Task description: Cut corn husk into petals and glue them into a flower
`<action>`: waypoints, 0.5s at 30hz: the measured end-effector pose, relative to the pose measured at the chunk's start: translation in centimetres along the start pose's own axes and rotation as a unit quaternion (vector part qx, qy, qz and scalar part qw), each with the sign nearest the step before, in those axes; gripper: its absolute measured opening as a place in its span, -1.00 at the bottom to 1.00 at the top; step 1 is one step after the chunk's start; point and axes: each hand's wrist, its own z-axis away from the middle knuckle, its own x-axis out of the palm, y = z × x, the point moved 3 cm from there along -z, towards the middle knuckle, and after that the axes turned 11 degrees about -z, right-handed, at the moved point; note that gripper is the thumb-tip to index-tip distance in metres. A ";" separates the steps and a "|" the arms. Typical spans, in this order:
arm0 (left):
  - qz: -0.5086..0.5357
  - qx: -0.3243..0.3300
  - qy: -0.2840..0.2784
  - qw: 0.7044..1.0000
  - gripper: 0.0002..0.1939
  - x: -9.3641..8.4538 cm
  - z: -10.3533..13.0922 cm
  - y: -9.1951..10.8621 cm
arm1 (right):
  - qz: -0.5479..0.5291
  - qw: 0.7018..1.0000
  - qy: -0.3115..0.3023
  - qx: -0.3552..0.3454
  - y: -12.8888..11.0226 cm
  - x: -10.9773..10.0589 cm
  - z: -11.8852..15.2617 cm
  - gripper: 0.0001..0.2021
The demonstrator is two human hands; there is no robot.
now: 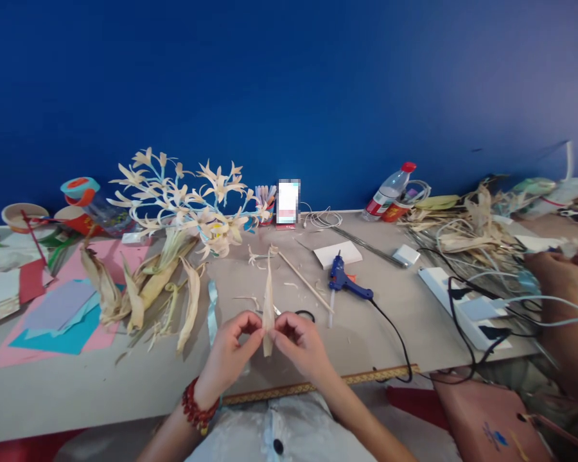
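With the fingers of our left hand (235,346) and right hand (302,346), we are pinching a long, pale husk (268,301) near its blunt end, its thin tip pointing away from us, over a gray table (139,391) that is standing by a blue wall (289,83).

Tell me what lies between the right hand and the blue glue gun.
In the head view: the scissors' black handle loop, nearer the right hand, then the wooden stick's lower end, nearer the blue glue gun.
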 end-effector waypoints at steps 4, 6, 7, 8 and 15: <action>-0.044 0.026 0.062 0.997 -0.91 0.1 0.3 0.2 | 0.063 0.997 0.011 -0.032 -0.2 0.0 0.1 -0.89; -0.056 0.046 0.059 0.996 -0.90 0.3 0.5 0.4 | 0.078 0.996 0.017 -0.042 -0.2 0.0 0.1 -0.90; -0.055 0.053 0.050 0.996 -0.89 0.4 0.6 0.5 | 0.085 0.995 0.021 -0.045 -0.2 0.0 0.1 -0.91; -0.052 0.057 0.041 0.996 -0.88 0.5 0.7 0.5 | 0.092 0.994 0.022 -0.049 -0.2 0.1 0.1 -0.91; 0.000 0.009 0.031 0.999 -0.78 0.3 1.0 -0.6 | 0.117 0.984 -0.076 -0.108 -0.7 0.7 0.5 -0.91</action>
